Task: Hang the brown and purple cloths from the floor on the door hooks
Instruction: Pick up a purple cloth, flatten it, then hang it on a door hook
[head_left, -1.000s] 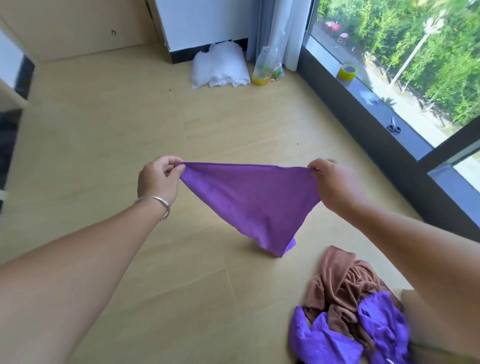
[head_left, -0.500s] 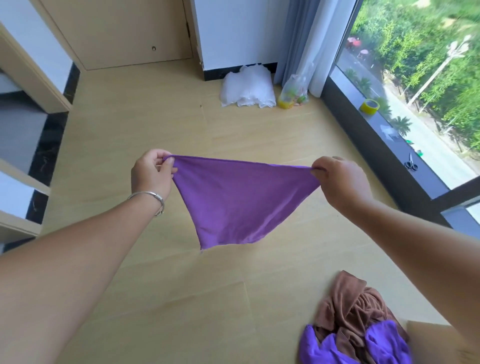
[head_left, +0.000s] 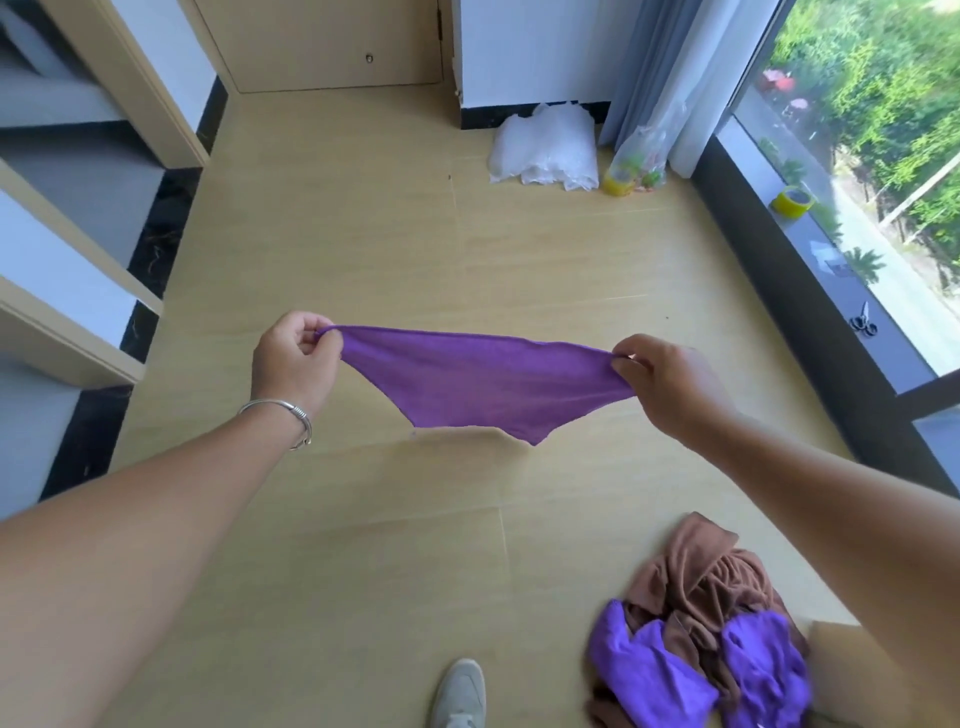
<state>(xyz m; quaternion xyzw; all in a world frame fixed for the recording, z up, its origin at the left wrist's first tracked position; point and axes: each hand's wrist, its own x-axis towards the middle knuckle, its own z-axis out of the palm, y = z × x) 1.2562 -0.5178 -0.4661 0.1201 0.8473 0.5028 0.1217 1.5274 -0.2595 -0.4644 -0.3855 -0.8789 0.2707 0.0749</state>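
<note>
A purple cloth (head_left: 483, 384) hangs stretched between both hands above the wooden floor. My left hand (head_left: 293, 361) pinches its left corner, and my right hand (head_left: 667, 382) pinches its right corner. At the lower right, a pile of brown cloth (head_left: 701, 577) and purple cloths (head_left: 649, 670) lies crumpled on the floor. No door hooks show in this view.
A white plastic bag (head_left: 545, 150) and a clear bag of items (head_left: 636, 166) sit by the curtain at the far wall. A tape roll (head_left: 792, 200) and scissors (head_left: 862, 322) lie on the window sill at right. A closed door (head_left: 332, 41) stands far ahead. My shoe (head_left: 460, 691) is at the bottom.
The view has tilted up and the cloth has risen with both hands. Its lower corner has swung and now hangs shorter. The floor pile has not moved.
</note>
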